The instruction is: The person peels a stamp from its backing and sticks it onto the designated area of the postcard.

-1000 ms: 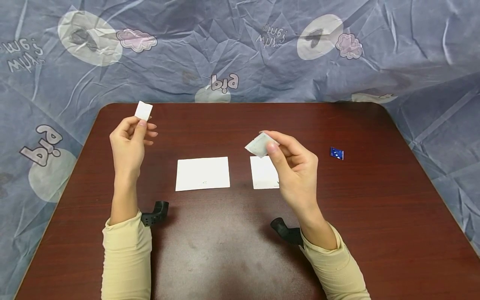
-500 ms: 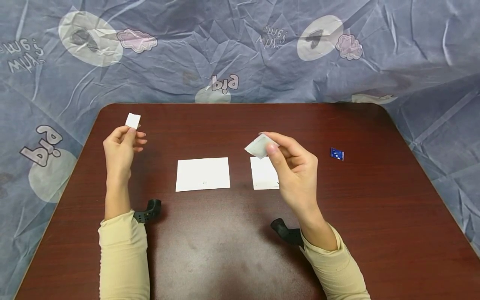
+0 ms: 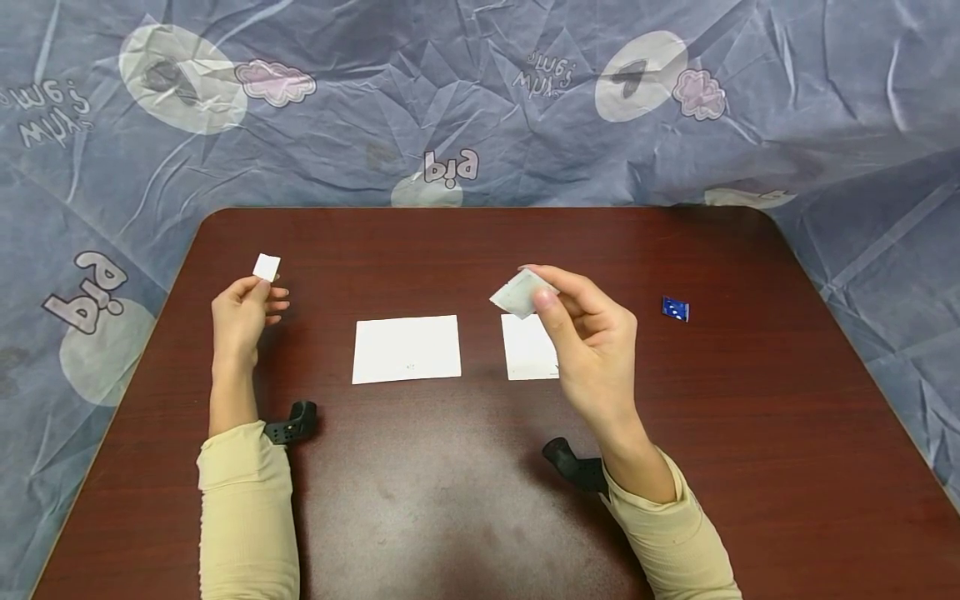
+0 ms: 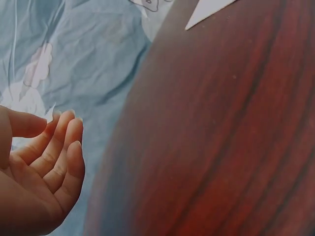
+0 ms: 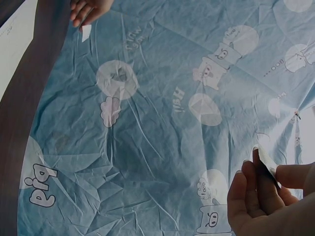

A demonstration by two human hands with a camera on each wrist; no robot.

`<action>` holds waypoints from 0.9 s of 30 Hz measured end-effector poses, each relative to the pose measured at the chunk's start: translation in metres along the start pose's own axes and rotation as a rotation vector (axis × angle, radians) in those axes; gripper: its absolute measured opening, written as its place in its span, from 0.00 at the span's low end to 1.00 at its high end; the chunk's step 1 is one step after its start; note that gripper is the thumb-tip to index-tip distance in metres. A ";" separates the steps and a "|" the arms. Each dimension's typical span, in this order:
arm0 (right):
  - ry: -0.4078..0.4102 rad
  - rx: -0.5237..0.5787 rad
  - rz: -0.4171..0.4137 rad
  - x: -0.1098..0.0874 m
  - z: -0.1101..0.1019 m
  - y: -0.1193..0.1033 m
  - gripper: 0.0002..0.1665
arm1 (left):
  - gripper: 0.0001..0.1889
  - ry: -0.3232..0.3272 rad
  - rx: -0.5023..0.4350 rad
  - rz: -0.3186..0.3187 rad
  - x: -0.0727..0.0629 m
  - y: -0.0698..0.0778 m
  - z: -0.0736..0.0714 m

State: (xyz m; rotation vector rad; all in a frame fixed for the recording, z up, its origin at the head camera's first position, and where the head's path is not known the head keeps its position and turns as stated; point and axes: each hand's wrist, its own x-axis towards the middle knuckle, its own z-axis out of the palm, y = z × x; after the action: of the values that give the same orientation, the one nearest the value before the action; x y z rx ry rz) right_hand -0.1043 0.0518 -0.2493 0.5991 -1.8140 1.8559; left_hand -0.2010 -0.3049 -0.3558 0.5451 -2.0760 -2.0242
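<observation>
In the head view my left hand [image 3: 238,321] pinches a small white paper square [image 3: 266,267] between thumb and fingers, over the table's left side. The left wrist view shows the thumb meeting the fingertips, with only a thin edge of the paper square [image 4: 50,113] visible. My right hand [image 3: 600,342] holds up a pale grey square piece with a slightly jagged edge [image 3: 517,293], pinched by its corner between thumb and index finger. Below it on the table lies a white card [image 3: 528,354], partly hidden by that hand. The right wrist view shows the grey piece [image 5: 267,160] nearly edge-on.
A larger white sheet [image 3: 407,350] lies flat on the brown table [image 3: 420,517], left of the card. Off to the right is a small blue packet [image 3: 675,309]. Behind the table hangs a crumpled blue-grey printed cloth [image 3: 450,75]. Black wrist mounts [image 3: 573,465] jut inward from both sleeves.
My left hand has come down and back toward me, shifting slightly left, with the white paper square still pinched. The right hand and its grey piece stay in place.
</observation>
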 end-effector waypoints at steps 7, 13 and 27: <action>-0.001 0.001 0.002 0.000 0.000 0.001 0.19 | 0.08 0.007 0.068 -0.016 0.005 -0.014 -0.005; 0.000 -0.002 -0.004 0.000 0.000 0.000 0.19 | 0.09 0.008 0.112 -0.070 0.007 -0.022 -0.010; -0.001 0.014 -0.011 0.001 0.000 0.000 0.19 | 0.15 -0.018 0.040 -0.171 0.006 -0.017 -0.014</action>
State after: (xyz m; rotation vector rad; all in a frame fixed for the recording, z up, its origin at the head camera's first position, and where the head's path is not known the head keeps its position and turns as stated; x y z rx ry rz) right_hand -0.1050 0.0519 -0.2493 0.6145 -1.7961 1.8632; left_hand -0.1992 -0.3206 -0.3728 0.7371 -2.1521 -2.0883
